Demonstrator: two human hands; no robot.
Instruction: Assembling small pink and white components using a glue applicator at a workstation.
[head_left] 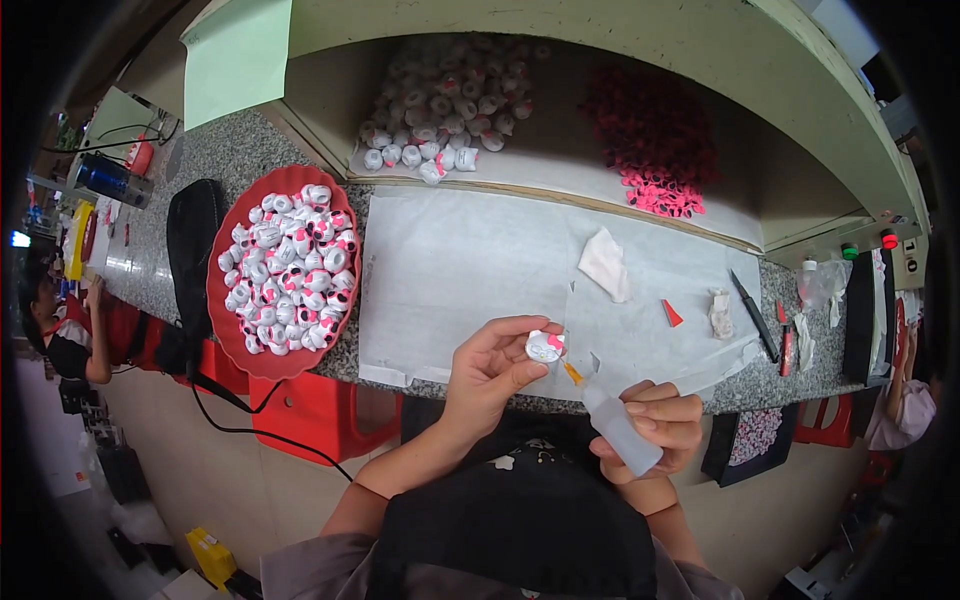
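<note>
Left hand [482, 378] held a small white figure head [545, 347] with a pink bow, pinched between thumb and fingers; head raised over the near edge of the white paper sheet [450, 265], decorated face turned up. Right hand [664, 428] was wrapped around a translucent squeeze bottle [622, 432], tilted, its orange tip [572, 373] pointing up and leftward, just beside the head. Whether tip and head touched was hard to tell at this size.

To the left, a red scalloped bowl [277, 368] sat heaped with more white heads, many showing pink bows. Beyond the paper, a shelf compartment held a pile of white pieces [440, 105] on its left and a mass of pink-and-black pieces [665, 195] on its right.

Right side of the sheet: a folded white cloth [604, 264], a red cone [671, 314], and a crumpled tissue [720, 315]. A dark, slender tool [755, 317] lay slantwise near the tissue.
</note>
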